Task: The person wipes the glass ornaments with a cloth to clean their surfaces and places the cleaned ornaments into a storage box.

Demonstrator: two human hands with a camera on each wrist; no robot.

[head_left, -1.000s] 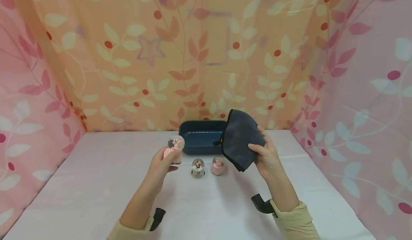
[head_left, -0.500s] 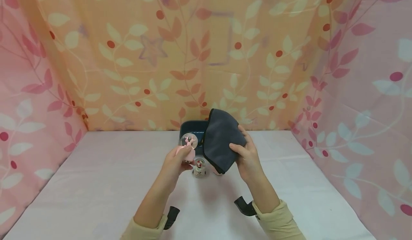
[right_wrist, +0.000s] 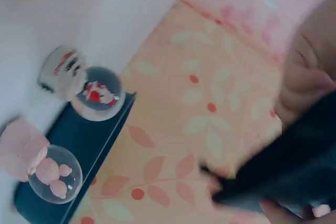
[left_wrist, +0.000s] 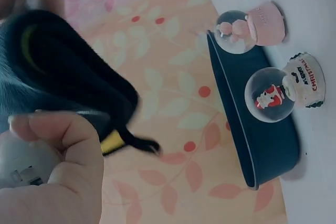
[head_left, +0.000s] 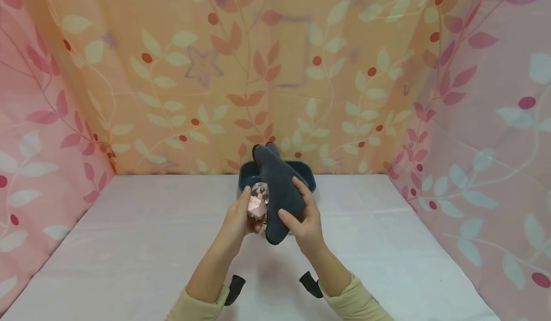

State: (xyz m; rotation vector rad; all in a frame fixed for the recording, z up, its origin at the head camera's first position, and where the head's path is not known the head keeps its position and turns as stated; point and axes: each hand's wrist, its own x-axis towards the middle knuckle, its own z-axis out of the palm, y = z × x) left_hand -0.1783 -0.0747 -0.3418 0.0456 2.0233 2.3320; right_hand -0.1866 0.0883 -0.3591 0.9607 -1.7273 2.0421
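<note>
In the head view my left hand (head_left: 234, 218) holds a snow globe (head_left: 257, 207) with a faceted pink base, raised above the table and tilted. My right hand (head_left: 309, 225) grips a folded dark grey cloth (head_left: 280, 187) with black edging, thumb on the near face. The cloth overlaps the globe's right side. A black loop (left_wrist: 143, 142) hangs from the cloth in the left wrist view. Two more snow globes stand on the table, mostly hidden in the head view: one with a white Christmas base (left_wrist: 304, 80), one with a pink base (left_wrist: 269, 23).
Behind the standing globes sits a dark blue rectangular tray (head_left: 311, 175), partly covered by the cloth. A white cloth covers the table (head_left: 142, 244). Floral curtains (head_left: 172, 96) rise at the back and both sides.
Both hands have come together at the middle: the left moved right with the snow globe, the right moved left with the cloth. The cloth has folded narrower and now meets the globe in view.
</note>
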